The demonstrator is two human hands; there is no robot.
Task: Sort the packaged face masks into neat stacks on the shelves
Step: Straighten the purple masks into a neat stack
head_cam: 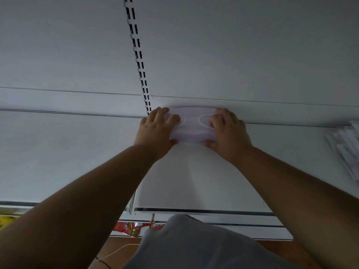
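A: Step?

B: Squaring up a mask stack at the back of the shelf, right against the back panel, just right of the slotted upright.

A: Hands?

B: Both gripping it. Left hand curls over the left end, thumb under the near edge. Right hand does the same on the right end. Stack squeezed between them.

A: Look of it?

B: Pale lilac, clear wrap, white ear loops showing on top. Several packs deep, edges roughly flush; exact count can't be told.

A: Next?

B: My guess: push it flat to the back, let go without dragging the top pack, then fetch more. There's a blurred white pile at far right, probably more packs, can't confirm.

A: Progress?

B: Early, I'd say; only one stack on this shelf.
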